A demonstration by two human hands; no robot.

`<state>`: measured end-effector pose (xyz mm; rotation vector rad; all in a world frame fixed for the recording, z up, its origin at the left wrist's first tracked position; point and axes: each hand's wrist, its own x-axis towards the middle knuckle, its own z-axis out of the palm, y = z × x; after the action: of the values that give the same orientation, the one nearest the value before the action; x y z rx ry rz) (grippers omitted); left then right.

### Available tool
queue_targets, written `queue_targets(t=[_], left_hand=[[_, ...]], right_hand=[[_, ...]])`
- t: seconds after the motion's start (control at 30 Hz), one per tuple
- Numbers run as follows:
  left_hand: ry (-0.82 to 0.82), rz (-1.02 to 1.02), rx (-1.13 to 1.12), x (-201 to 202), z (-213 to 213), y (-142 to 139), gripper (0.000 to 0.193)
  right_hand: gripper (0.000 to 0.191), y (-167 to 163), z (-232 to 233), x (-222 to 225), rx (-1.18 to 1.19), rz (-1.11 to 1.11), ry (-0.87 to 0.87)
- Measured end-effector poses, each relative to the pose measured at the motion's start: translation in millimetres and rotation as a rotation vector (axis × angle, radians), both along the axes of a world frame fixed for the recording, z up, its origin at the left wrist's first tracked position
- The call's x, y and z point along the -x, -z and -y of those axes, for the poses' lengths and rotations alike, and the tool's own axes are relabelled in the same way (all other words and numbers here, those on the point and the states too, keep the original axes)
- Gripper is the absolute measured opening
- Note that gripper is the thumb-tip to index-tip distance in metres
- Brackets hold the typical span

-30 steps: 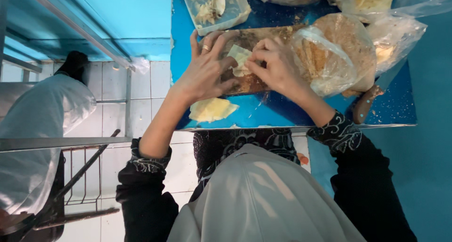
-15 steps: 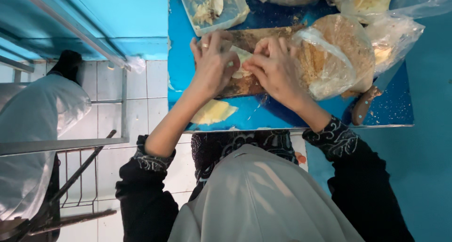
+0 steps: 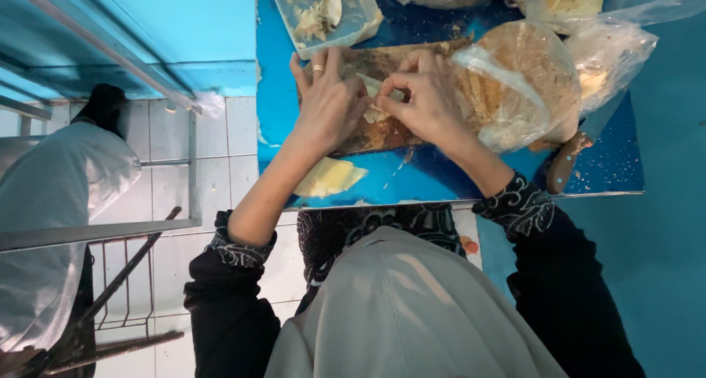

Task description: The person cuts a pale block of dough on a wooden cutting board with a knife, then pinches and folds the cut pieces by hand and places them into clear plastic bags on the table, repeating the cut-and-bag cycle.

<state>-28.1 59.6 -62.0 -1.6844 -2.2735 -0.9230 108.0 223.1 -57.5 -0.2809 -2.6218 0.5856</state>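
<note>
both hands (image 3: 382,102) pinch thin, pale dough (image 3: 376,106).

Crumb-strewn rough wooden board (image 3: 382,132), glossy blue tabletop (image 3: 441,176), clear crinkled plastic bag (image 3: 515,91), translucent plastic tub (image 3: 323,14)

A small food-preparation spot, likely a home kitchen or stall: beyond the fingers (image 3: 412,91) a clear plastic tub of filling (image 3: 323,14) and bagged flatbreads (image 3: 515,84) crowd a crumb-strewn blue tabletop (image 3: 441,179), white floor tiles (image 3: 213,165) below.
</note>
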Motion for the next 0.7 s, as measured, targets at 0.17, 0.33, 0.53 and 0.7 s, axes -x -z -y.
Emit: queue_targets(t=[0.17,0.33,0.53,0.7], left_hand=[[-0.071,0.054,0.005,-2.4,-7.2,5.3,0.014],[0.0,0.066,-0.1,-1.5,0.2,3.7,0.017],[0.008,-0.014,-0.099,-2.9,4.5,4.6,0.015],[-0.004,0.054,-0.058,-0.8,0.2,8.0,0.011]], right_hand=[[0.015,-8.2,14.8,-15.5,-0.084,-0.099,-0.026],[0.013,-6.2,17.8,-14.4,-0.188,-0.081,0.001],[0.012,4.4,-2.1,5.4,-0.067,-0.066,0.004],[0.017,3.7,5.0,-2.4,0.065,-0.078,0.015]])
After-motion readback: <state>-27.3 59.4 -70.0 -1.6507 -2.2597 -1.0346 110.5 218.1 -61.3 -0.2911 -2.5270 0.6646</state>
